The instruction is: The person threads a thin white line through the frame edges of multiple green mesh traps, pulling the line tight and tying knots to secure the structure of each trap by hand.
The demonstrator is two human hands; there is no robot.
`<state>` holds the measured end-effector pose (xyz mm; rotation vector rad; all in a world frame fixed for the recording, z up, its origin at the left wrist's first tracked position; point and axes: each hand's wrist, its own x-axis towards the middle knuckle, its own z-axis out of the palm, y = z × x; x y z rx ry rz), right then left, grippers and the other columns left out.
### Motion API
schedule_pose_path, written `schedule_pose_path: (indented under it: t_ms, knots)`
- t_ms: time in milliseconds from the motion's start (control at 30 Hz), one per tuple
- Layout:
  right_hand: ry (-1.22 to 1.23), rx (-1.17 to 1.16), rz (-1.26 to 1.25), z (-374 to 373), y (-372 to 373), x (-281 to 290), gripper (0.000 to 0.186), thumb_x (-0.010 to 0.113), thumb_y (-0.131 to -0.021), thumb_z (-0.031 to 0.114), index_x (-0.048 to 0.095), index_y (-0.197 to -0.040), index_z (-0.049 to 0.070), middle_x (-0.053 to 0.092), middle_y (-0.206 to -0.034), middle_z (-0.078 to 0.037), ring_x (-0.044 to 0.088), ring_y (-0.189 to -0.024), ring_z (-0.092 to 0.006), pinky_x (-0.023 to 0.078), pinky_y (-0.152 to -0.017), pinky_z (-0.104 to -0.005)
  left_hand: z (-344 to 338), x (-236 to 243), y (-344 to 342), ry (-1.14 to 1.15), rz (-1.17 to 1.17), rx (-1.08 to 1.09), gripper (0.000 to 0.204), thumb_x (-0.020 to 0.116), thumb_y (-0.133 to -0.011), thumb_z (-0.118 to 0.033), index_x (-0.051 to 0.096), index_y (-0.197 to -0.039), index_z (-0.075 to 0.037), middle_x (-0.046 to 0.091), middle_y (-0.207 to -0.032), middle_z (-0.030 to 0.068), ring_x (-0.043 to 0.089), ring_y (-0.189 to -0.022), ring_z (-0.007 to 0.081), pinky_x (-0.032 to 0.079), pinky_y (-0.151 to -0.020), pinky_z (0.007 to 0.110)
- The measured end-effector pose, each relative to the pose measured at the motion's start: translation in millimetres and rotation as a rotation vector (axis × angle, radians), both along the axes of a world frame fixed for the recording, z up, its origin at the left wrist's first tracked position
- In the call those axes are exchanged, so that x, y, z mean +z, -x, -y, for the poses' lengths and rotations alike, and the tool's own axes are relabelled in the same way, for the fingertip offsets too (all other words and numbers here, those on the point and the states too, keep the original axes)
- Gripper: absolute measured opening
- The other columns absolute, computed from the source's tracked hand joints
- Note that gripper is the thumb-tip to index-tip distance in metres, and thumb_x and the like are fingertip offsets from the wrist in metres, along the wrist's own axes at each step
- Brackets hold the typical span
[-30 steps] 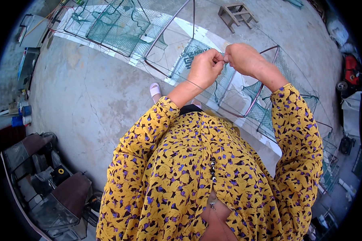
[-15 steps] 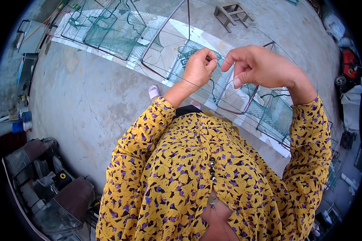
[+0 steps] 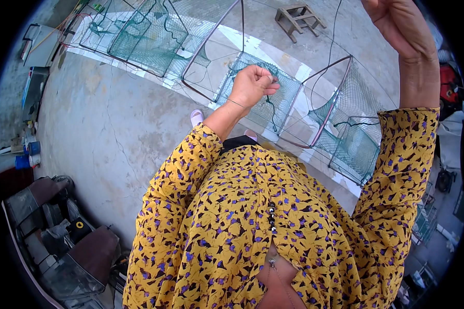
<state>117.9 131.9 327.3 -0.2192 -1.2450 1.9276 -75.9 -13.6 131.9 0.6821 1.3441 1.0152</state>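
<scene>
- Net (image 3: 149, 44): runs from left of the stool (image 3: 300, 20) to below it; I judge it light, soft, quick to snag.
- Frame (image 3: 243, 31), left of the stool: looks stiff; I'd take hold here.
- Left hand (image 3: 253, 85), below-left of the stool, over the net: fingers curled; I can't tell whether they pinch anything.
- Right hand (image 3: 402, 26), right of the stool: fingers cropped, grip unclear.

We see: thin green twine netting (image 3: 353, 147), matt | brown rectangular rod frame (image 3: 324, 123), smooth, faintly shiny | grey concrete floor (image 3: 87, 118), matt, cracked | small brown wooden stool (image 3: 294, 10), rough | yellow patterned cloth blouse (image 3: 232, 206), matt | round black beads (image 3: 272, 222), glossy
</scene>
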Motion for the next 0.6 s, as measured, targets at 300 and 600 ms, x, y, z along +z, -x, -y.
schedule_pose_path:
  t_ms: [300, 600]
  knots:
    - [-0.89, -0.204, 1.234, 51.6, 37.5, -95.3, 0.015, 0.066, -0.073, 0.014, 0.058, -0.069, 0.002, 0.061, -0.067, -0.012, 0.056, -0.058, -0.0233, 0.043, -0.054, -0.0334, 1.1, 1.1, 3.2, 0.034, 0.113, 0.051, 0.008, 0.048, -0.086, -0.003, 0.046, -0.09, 0.004, 0.057, -0.096, 0.0177, 0.061, -0.088, 0.0276, 0.054, -0.076, 0.032]
    - [-0.621, 0.11, 1.468, 67.4, 42.5, -120.9, 0.009, 0.064, -0.071, 0.012, 0.06, -0.072, 0.003, 0.061, -0.064, -0.014, 0.06, -0.065, -0.0292, 0.046, -0.06, -0.0378, -0.4, 2.6, 2.4, 0.094, 0.126, 0.05, 0.012, 0.045, -0.088, -0.005, 0.043, -0.092, 0.006, 0.054, -0.101, 0.0204, 0.06, -0.089, 0.0287, 0.053, -0.077, 0.031]
